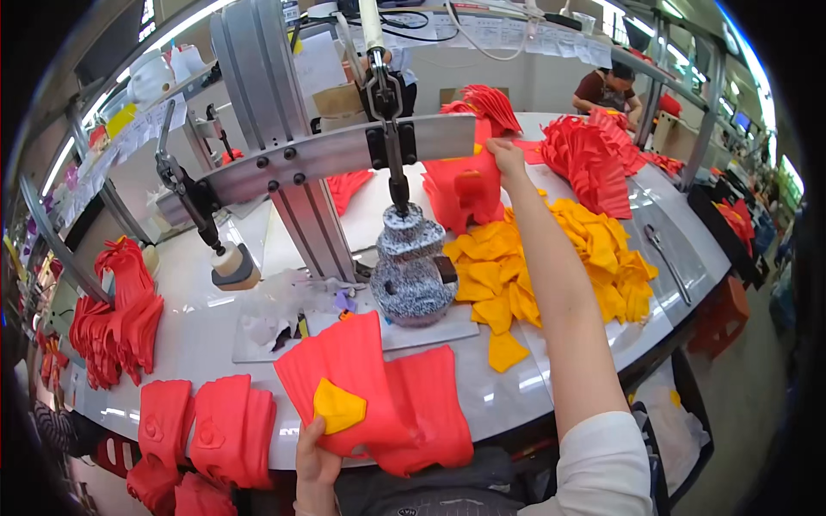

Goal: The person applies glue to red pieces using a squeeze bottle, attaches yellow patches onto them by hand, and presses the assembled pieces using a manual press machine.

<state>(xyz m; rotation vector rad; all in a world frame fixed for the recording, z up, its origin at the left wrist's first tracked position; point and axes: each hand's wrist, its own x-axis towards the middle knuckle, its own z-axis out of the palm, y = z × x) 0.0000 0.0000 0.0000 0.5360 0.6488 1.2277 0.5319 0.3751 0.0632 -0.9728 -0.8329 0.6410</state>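
My left hand (317, 460) is closed on the lower left edge of a bent red, rubbery molded piece (331, 357) at the table's front. A small yellow piece (341, 407) lies on that red piece, right by my left thumb. Stretched out to the far side, my right hand (508, 160) has its fingers pinched at the upper edge of another red molded piece (443, 189), beside the end of a metal beam. Its fingertips are partly hidden. Between the two hands, a speckled grey form (413, 279) stands under a toggle clamp (385, 103).
Loose yellow pieces (585, 249) pile up under my right forearm. Red stacks lie at left (120, 318), front left (232, 421) and far right (585, 159). A metal post (318, 219) carries the crossbeam (335, 159). Tweezers (667, 258) lie at right; another person (607, 90) sits beyond.
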